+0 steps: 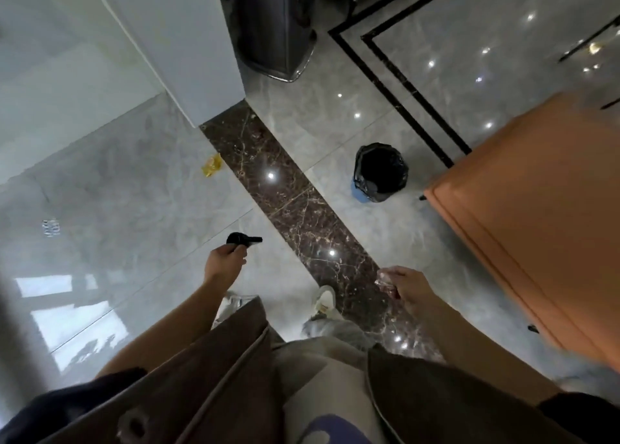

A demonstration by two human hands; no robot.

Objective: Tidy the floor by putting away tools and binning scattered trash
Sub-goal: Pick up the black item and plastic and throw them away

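Since both hands are already loaded, here's how I read it from my seat:

Left hand: the left hand (224, 259) sits left of center in the lower half of the frame, fingers (239, 250) curled tight around a small black tool (242, 239). Its dark nose pokes out to the right past the knuckles. Can't tell what kind of tool, too small. I'd guess it's carried that way because it goes into storage, not the bin.

Right hand: the right hand (404, 284) is right of center, fingers pinching a crumpled clear wrapper (383, 278) that sticks out on the left side of the fist. Kept apart from the tool, one kind of item per hand, makes sense to me.

Bin: the trash bin (380, 175), blue with a black liner folded over the rim, stands open on the floor above the right hand, just beside the orange cabinet (523, 209). Looks like the obvious drop for the wrapper, and it's on the right hand's side.

Still on the floor: a yellow wrapper (211, 165) near the white wall corner, upper left of center, and a small silvery scrap (51, 227) at the far left edge.

Progress: partway, I reckon. Two things held, two still lying around.

Risk: a light wrapper could miss the bin if let go from high up.
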